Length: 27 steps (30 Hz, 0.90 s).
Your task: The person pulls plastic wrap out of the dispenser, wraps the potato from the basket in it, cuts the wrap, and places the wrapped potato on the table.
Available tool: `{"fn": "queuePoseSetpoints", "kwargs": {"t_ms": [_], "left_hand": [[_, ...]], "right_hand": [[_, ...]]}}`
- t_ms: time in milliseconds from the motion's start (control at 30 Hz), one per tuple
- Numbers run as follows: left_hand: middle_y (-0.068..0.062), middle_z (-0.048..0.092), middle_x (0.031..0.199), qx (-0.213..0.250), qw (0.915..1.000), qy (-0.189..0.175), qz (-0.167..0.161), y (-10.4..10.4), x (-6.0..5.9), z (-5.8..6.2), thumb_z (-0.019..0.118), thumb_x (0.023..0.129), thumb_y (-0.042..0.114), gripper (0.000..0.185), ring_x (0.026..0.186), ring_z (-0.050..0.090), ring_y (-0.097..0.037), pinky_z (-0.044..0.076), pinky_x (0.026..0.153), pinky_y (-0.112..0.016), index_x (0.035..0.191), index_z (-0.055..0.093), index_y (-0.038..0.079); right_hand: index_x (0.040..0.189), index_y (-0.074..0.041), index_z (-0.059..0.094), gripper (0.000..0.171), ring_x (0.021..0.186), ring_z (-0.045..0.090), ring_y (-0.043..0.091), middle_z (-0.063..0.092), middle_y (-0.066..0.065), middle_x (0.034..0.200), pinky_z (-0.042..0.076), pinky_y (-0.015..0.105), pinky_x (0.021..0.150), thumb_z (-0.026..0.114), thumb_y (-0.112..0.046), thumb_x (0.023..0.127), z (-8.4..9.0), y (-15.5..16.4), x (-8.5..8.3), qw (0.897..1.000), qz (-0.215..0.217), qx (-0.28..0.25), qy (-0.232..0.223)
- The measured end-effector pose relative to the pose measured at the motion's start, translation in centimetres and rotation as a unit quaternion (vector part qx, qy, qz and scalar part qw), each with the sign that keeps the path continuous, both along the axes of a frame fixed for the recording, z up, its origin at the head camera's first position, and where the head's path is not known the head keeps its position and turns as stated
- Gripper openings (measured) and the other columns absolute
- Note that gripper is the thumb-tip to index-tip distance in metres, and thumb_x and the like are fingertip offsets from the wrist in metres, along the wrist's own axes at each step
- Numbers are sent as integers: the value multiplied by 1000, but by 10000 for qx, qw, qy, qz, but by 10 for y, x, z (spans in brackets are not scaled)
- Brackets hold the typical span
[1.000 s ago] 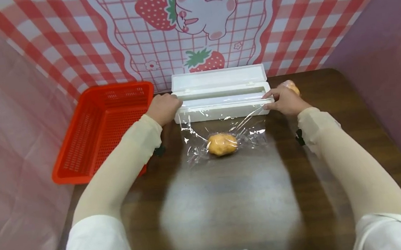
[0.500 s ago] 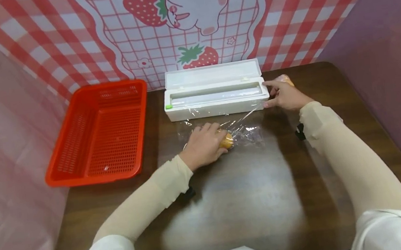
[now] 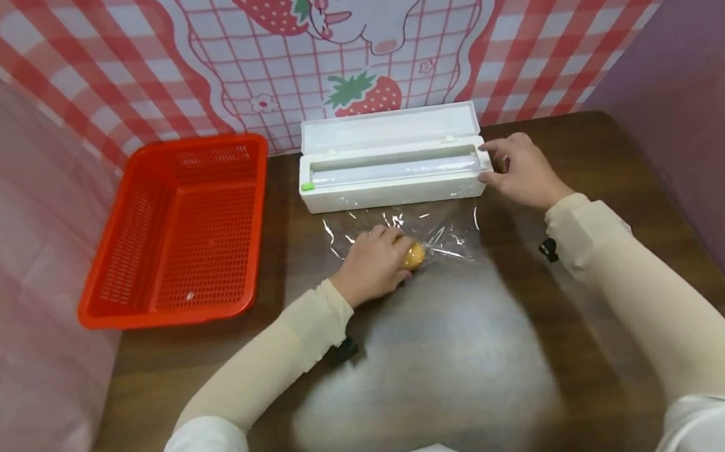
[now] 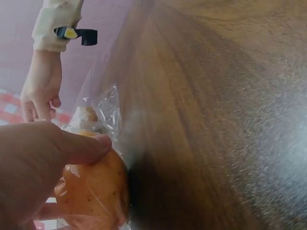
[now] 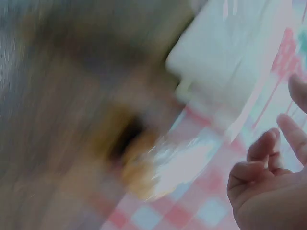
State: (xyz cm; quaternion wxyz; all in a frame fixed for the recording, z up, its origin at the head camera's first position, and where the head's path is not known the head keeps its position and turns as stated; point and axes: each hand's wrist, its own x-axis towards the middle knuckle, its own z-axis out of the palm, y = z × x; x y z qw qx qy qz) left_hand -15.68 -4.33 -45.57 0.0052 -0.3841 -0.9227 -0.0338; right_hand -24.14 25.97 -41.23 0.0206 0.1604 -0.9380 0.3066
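My left hand [image 3: 369,263] grips a potato [image 3: 413,256] through clear cling film [image 3: 450,235]. In the left wrist view the thumb lies across the top of the potato [image 4: 96,191]. From there the film runs up to the front of a white cling film dispenser box [image 3: 392,195], its lid raised and the roll [image 3: 390,170] visible inside. My right hand [image 3: 523,172] is at the box's right end, thumb and forefinger spread apart. The right wrist view, partly blurred, shows this hand [image 5: 268,191] with loosely bent fingers and nothing in them.
A second potato in film [image 5: 141,167] lies by the box's right end, mostly hidden behind the right hand in the head view. On the left stands a red perforated basket [image 3: 248,308]. A checked cloth [image 3: 141,80] backs the wooden table [image 3: 453,393].
My left hand has left the box's left end and come down onto the film-covered potato, gripping it. My right hand has stayed by the box's right end. The head view has shifted slightly.
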Motion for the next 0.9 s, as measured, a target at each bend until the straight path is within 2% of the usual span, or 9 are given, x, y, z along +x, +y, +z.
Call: {"fn": "queuePoseSetpoints", "kwargs": {"t_ms": [133, 200, 267, 367, 433, 533, 633, 800, 900], "left_hand": [[-9, 62, 130, -18, 9997, -232, -8, -1, -3, 7, 75, 89, 44, 56, 112, 58, -27, 53, 87, -39, 134, 62, 14], [-10, 62, 130, -40, 9994, -358, -6, -2, -5, 9, 76, 89, 43, 55, 112, 59, -27, 54, 87, -40, 133, 63, 13], [-10, 62, 131, -103, 9988, -479, 0, -2, -7, 12, 75, 89, 43, 55, 112, 59, -28, 54, 88, -41, 133, 62, 13], [-11, 63, 130, -203, 9974, -698, 20, -1, -9, 15, 75, 90, 42, 55, 111, 59, -28, 54, 89, -42, 134, 62, 12], [-10, 65, 127, -204, 9963, -839, 4, -1, -10, 16, 75, 89, 42, 54, 108, 61, -27, 54, 88, -41, 132, 64, 11], [-7, 69, 117, -102, 9942, -1068, -35, -1, -11, 18, 76, 89, 39, 49, 99, 63, -25, 55, 81, -37, 128, 66, 11], [-5, 71, 105, 67, 9902, -1394, -23, -2, -11, 19, 76, 89, 36, 46, 90, 64, -22, 55, 72, -35, 126, 67, 10], [-7, 70, 99, 513, 9759, -2115, 166, -5, -13, 20, 75, 91, 34, 60, 83, 65, -19, 55, 68, -33, 141, 53, 9], [-8, 70, 99, 823, 9662, -2428, 277, -8, -15, 19, 76, 90, 35, 61, 80, 65, -19, 54, 67, -35, 138, 46, 11]], "right_hand": [[111, 1, 69, 31, 86, 57, 32, 59, 17, 98, 46, 46, 75, 80, -11, 85, 2, -37, 25, 9936, 936, 494, 389], [109, -2, 71, 32, 89, 61, 31, 63, 14, 101, 49, 48, 78, 82, -19, 84, 2, -56, 40, 9841, 1451, 916, 451], [110, -4, 72, 39, 94, 63, 31, 65, 12, 105, 51, 50, 79, 84, -29, 82, -1, -73, 54, 9700, 1876, 1422, 611], [114, -5, 71, 53, 98, 61, 33, 66, 13, 106, 50, 51, 77, 86, -41, 78, -6, -91, 70, 9512, 2208, 1974, 869], [115, -4, 71, 60, 99, 60, 34, 66, 13, 106, 49, 50, 76, 86, -46, 76, -12, -99, 76, 9456, 2217, 2174, 975], [118, -4, 70, 65, 98, 60, 33, 66, 12, 105, 48, 50, 78, 86, -49, 74, -19, -105, 82, 9474, 2100, 2246, 882], [127, -3, 66, 75, 102, 61, 33, 69, 13, 112, 48, 52, 82, 87, -49, 73, -24, -108, 83, 9530, 2000, 2165, 702], [147, -1, 48, 97, 102, 66, 35, 71, 16, 117, 49, 55, 83, 90, -46, 72, -29, -112, 83, 9655, 1888, 1766, 307], [152, -3, 39, 103, 98, 68, 35, 73, 14, 113, 50, 56, 81, 91, -42, 72, -28, -113, 83, 9731, 1777, 1462, 86]]}}
